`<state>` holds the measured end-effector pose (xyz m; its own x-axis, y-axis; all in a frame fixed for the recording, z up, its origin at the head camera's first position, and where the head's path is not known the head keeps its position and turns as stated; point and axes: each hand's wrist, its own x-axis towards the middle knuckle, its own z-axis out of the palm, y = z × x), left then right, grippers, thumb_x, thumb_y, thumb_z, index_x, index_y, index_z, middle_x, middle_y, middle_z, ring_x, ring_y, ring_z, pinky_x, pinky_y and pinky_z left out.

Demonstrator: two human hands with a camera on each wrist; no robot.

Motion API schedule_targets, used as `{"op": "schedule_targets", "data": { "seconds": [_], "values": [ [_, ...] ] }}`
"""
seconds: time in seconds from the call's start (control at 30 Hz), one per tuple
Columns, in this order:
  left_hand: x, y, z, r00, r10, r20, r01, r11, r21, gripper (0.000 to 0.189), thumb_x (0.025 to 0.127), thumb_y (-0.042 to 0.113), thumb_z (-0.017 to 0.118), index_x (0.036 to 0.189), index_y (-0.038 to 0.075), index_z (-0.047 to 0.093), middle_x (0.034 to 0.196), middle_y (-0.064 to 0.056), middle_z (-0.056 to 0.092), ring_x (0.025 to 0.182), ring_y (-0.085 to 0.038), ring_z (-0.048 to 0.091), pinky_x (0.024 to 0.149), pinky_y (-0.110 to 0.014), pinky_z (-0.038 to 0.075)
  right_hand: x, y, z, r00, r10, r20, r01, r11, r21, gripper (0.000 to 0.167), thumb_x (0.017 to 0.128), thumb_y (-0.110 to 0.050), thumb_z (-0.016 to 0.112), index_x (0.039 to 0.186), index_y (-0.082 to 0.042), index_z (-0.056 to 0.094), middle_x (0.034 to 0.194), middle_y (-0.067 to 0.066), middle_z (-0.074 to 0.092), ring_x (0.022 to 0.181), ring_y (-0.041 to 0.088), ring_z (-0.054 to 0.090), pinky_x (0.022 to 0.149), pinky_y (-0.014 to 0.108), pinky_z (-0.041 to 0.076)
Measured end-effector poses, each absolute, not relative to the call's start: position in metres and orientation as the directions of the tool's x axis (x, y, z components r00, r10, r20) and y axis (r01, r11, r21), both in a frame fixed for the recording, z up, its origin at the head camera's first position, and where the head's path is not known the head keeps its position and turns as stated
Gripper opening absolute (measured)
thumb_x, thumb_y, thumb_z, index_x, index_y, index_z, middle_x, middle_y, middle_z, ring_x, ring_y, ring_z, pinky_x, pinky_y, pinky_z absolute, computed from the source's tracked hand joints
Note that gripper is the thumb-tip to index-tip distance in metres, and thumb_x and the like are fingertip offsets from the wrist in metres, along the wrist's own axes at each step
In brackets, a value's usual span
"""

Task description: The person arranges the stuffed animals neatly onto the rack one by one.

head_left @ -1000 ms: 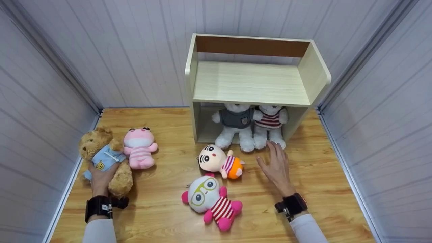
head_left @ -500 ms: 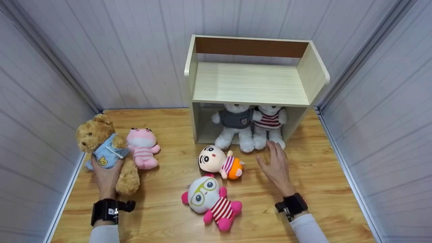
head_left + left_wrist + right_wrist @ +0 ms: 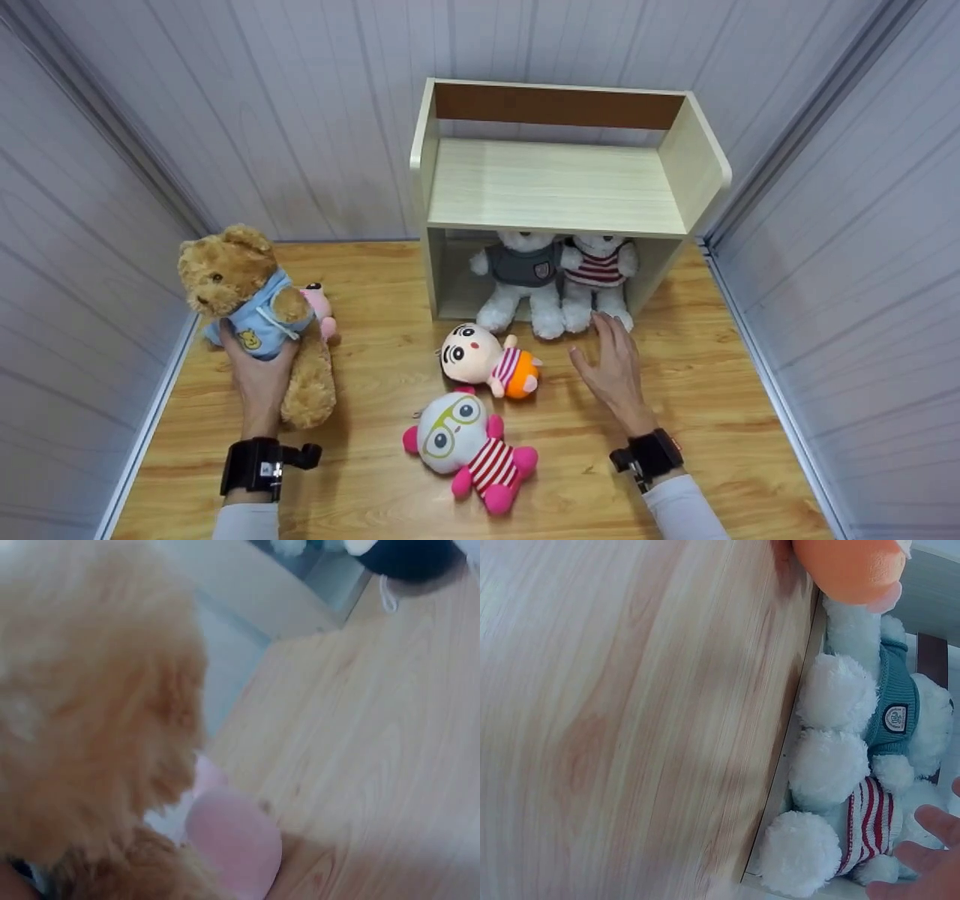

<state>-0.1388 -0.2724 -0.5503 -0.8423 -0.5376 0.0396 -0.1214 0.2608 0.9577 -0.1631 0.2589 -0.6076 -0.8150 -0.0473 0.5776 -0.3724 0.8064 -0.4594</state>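
My left hand [image 3: 260, 379] grips a brown teddy bear [image 3: 229, 277] in a light blue hoodie by its middle, at the left side. The bear leans, and its brown fur [image 3: 97, 697] fills much of the left wrist view. Partly hidden behind it is a pink doll [image 3: 321, 309] with striped clothes. My right hand [image 3: 613, 371] has its fingers spread and holds nothing. Its fingertips are by the feet of a white bear in a red-striped shirt [image 3: 598, 264]. Beside that one sits a white bear in a grey sweater [image 3: 523, 264], both in the lower compartment of the shelf [image 3: 555, 187].
In front of the shelf lie a doll with orange shorts [image 3: 491, 361] and a pink-and-white panda doll [image 3: 472, 450] with green glasses. Panelled walls [image 3: 322, 112] enclose the wooden floor [image 3: 360, 480] at the back and both sides.
My left hand has raised the brown teddy bear and moved it forward and to the right, so it now covers much of the pink doll. My right hand has stayed in place.
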Motion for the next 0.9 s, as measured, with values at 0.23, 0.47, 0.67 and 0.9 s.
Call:
{"op": "schedule_targets", "data": {
  "seconds": [0.23, 0.47, 0.67, 0.9],
  "values": [
    [-0.139, -0.246, -0.545, -0.857, -0.485, 0.175, 0.031, 0.291, 0.956, 0.111, 0.086, 0.023, 0.079, 0.167, 0.026, 0.004, 0.162, -0.017, 0.033, 0.140, -0.033, 0.040, 0.112, -0.049, 0.032, -0.161, 0.257, -0.604, -0.819, -0.035, 0.572, -0.366, 0.800, -0.476, 0.068, 0.087, -0.031, 0.078, 0.141, 0.005, 0.056, 0.140, 0.028, 0.056, 0.130, 0.049, 0.050, 0.108, 0.061, 0.040],
    [-0.141, -0.213, -0.537, -0.873, -0.385, 0.298, 0.189, 0.295, 0.937, 0.110, 0.080, 0.007, 0.082, 0.166, 0.025, 0.015, 0.158, -0.009, 0.038, 0.136, -0.026, 0.043, 0.111, -0.043, 0.032, -0.159, 0.250, -0.593, -0.867, 0.000, 0.498, -0.317, 0.772, -0.552, 0.069, 0.090, -0.033, 0.076, 0.145, 0.002, 0.054, 0.145, 0.024, 0.052, 0.132, 0.045, 0.049, 0.111, 0.059, 0.038],
    [-0.142, -0.189, -0.538, -0.881, -0.290, 0.373, 0.245, 0.393, 0.886, 0.117, 0.073, 0.014, 0.092, 0.165, 0.019, 0.020, 0.158, -0.013, 0.039, 0.139, -0.029, 0.042, 0.118, -0.048, 0.031, -0.157, 0.239, -0.584, -0.885, 0.037, 0.465, -0.298, 0.723, -0.624, 0.068, 0.091, -0.029, 0.076, 0.147, 0.000, 0.052, 0.151, 0.023, 0.048, 0.136, 0.044, 0.046, 0.113, 0.060, 0.036],
    [-0.141, -0.164, -0.544, -0.888, -0.202, 0.413, 0.291, 0.448, 0.845, 0.116, 0.068, 0.014, 0.090, 0.163, 0.013, 0.024, 0.139, -0.023, 0.044, 0.122, -0.034, 0.047, 0.106, -0.053, 0.039, -0.154, 0.225, -0.570, -0.901, 0.046, 0.431, -0.302, 0.649, -0.699, 0.069, 0.093, -0.027, 0.074, 0.152, -0.004, 0.047, 0.156, 0.020, 0.043, 0.142, 0.040, 0.043, 0.115, 0.058, 0.035]
  ]
}}
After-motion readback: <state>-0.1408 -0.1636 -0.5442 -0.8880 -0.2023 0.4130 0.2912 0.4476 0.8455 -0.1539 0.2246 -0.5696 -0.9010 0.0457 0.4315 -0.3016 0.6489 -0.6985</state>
